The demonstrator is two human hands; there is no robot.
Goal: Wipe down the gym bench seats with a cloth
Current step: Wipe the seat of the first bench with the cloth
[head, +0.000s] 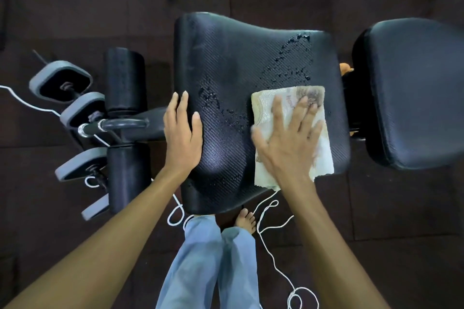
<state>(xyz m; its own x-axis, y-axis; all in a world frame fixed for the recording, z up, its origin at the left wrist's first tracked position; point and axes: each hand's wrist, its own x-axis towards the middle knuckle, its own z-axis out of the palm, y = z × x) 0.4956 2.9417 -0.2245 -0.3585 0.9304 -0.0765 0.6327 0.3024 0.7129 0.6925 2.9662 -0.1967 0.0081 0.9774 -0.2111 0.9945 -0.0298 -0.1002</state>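
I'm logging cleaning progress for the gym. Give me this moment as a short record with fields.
seat pad: black, textured, partly wet
droplets: upper right and middle of the pad, beyond the cloth
cloth: pale, flat on the pad's right side
right hand: fingers spread, presses the cloth
left hand: rests flat on the pad's left edge
second pad: to the right, neither hand on it

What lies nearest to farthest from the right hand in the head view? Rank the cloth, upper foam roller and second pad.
1. Cloth, pressed under the right hand.
2. Second pad, just to its right.
3. Upper foam roller, far to the left.
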